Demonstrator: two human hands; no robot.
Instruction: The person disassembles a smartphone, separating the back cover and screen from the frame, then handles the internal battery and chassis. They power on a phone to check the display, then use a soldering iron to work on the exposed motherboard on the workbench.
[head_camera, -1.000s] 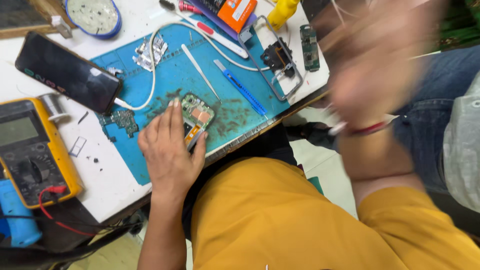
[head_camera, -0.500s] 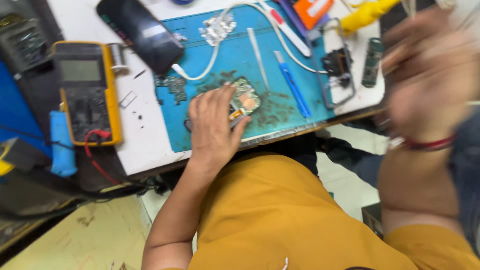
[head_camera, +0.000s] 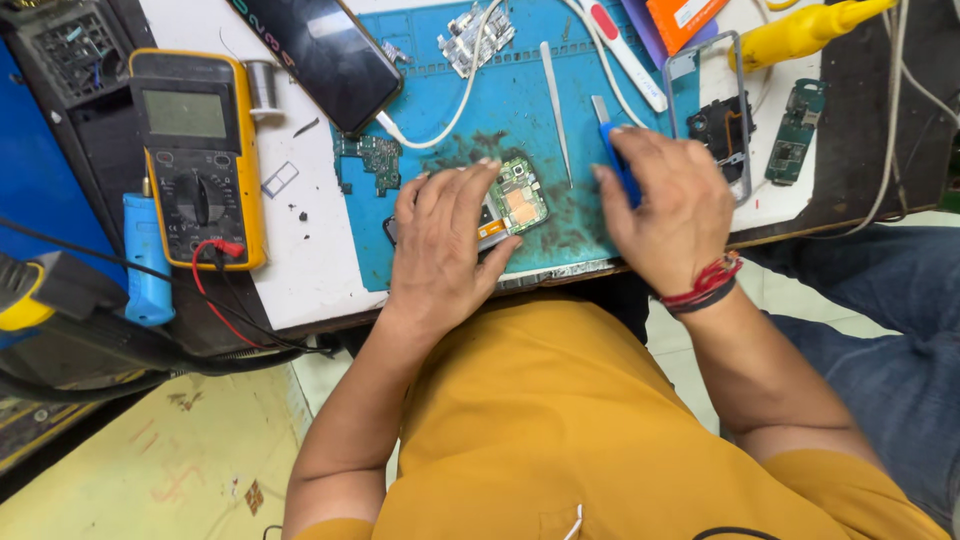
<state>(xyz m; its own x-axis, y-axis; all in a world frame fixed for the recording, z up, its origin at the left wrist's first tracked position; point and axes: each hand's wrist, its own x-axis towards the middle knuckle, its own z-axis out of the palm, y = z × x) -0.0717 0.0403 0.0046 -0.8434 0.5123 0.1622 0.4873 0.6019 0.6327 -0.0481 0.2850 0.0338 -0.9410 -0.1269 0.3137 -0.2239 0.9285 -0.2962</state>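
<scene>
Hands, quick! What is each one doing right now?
Left hand: open, fingers spread flat on the small green circuit board.
Right hand: closed around the blue-handled tool.

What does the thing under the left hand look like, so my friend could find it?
Find the blue mat on the white table. Near its front edge, the left hand rests on an opened phone, green board and copper patch showing. Unlike the loose green board beside it, it has an orange strip.
</scene>
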